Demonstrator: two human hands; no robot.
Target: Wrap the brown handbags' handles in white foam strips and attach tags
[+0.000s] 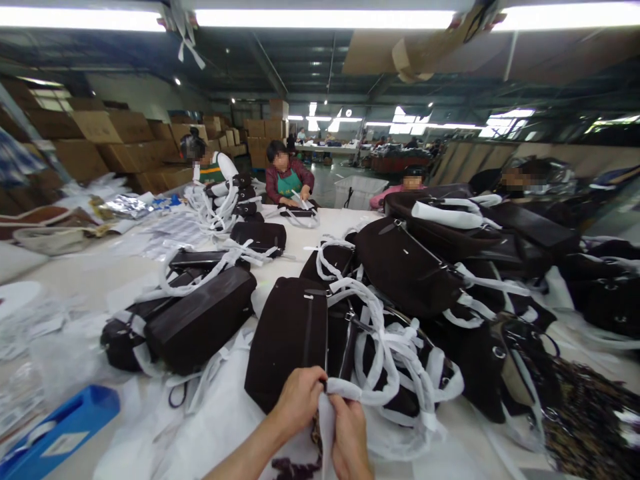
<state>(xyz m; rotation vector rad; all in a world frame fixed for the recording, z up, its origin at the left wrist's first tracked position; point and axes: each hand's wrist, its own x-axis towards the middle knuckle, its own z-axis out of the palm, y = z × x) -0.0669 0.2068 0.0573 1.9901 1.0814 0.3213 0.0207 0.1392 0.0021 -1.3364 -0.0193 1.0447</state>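
— Hands?

— Left hand (299,402) and right hand (349,437) sit close together, both pinching a flat white fabric strip (326,427). Neither is spread.

— Where's the strip?

— Just beside a dark brown rectangular bag (285,340) with a dark vertical zip; the strip runs up past its lower right side.

— Around that bag?

— To its right, a heap of similar dark bags (405,267) bound with white strips. To its lower left, a flat blue plastic box (60,433) lies on the white-covered counter (320,223).

— People?

— Beyond the bag, a co-worker in a green apron (287,187) holds a white strap over another bag.
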